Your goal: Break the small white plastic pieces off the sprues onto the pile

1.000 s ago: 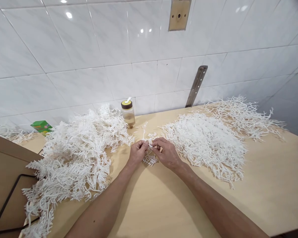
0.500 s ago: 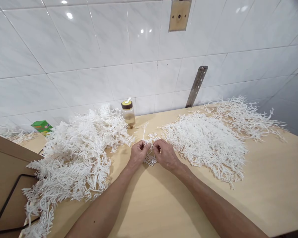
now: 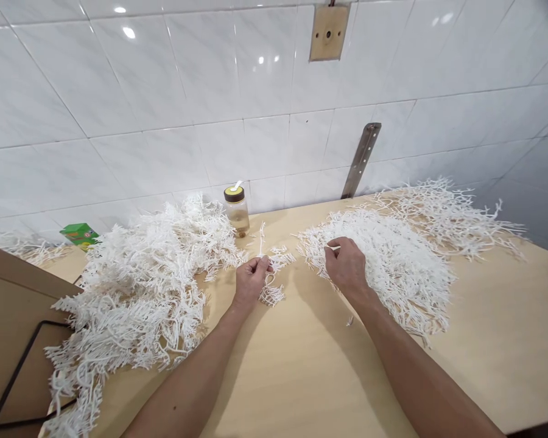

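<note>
My left hand (image 3: 251, 280) pinches a thin white branched twig (image 3: 262, 238), its stem standing up above the fingers. Loose white pieces (image 3: 274, 296) lie on the table beside that hand. Over the left edge of the right heap of white twigs (image 3: 388, 267) is my right hand (image 3: 347, 264), thumb and fingers curled together. What those fingers hold, if anything, I cannot make out. A bigger tangled heap of white branched twigs (image 3: 141, 280) spreads to the left of my left hand. One small white bit (image 3: 349, 320) shows near my right wrist.
A jar with a yellow and dark lid (image 3: 235, 210) stands at the back by the tiled wall. Behind the left heap is a green box (image 3: 79, 234). A looser twig pile (image 3: 452, 216) sits back right. A metal bracket (image 3: 361, 159) leans up the wall.
My right hand has moved right, away from my left hand, to the edge of the right heap. My left hand has shifted slightly left, with the twig still in it.
</note>
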Motion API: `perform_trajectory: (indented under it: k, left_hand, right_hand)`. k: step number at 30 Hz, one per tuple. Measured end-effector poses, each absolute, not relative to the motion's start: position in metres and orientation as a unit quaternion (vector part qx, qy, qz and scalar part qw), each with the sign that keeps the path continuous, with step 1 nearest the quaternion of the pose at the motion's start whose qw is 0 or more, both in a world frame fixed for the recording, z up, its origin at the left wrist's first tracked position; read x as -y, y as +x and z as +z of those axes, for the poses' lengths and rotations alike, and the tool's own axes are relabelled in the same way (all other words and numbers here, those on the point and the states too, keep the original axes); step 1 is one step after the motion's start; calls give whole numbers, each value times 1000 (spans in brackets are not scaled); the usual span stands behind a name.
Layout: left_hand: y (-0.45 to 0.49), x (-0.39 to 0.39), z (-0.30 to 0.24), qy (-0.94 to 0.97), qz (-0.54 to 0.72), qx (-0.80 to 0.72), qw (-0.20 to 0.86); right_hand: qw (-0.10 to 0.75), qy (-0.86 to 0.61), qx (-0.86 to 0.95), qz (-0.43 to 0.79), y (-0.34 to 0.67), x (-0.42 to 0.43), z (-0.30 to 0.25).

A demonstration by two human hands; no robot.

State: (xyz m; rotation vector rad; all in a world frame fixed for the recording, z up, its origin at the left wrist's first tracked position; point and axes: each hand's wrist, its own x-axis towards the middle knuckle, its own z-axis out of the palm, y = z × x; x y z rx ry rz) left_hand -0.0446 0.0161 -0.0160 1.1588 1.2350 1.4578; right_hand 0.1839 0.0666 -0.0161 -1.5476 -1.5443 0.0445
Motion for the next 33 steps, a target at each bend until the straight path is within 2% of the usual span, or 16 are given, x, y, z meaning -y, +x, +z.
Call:
perform_trajectory:
  k: [5, 11, 14, 18, 22, 29, 33]
  left_hand:
    - [-44, -15, -13, 441, 592, -463, 489]
    - [-43, -9, -7, 486, 538, -444, 527]
    - [-42, -8, -5, 504, 531, -439, 521]
    - [-46, -13, -5, 464, 587, -476, 462]
    - [-53, -21, -13, 436, 642, -525, 349]
    - [-48, -22, -25, 618, 513, -569, 178]
    - [-43, -17, -23, 662, 442, -579, 178]
  right_hand:
    - [484, -537, 688, 71, 164, -53, -12]
    - [369, -443, 793, 198, 131, -31, -11]
    - [379, -428, 796, 197, 129, -32, -11]
    - [410, -469, 748, 230, 136, -36, -10]
    - [415, -488, 670, 376, 140, -37, -7]
    - [455, -415, 611, 497, 142, -35, 4]
    - [460, -363, 587, 558, 139, -32, 11]
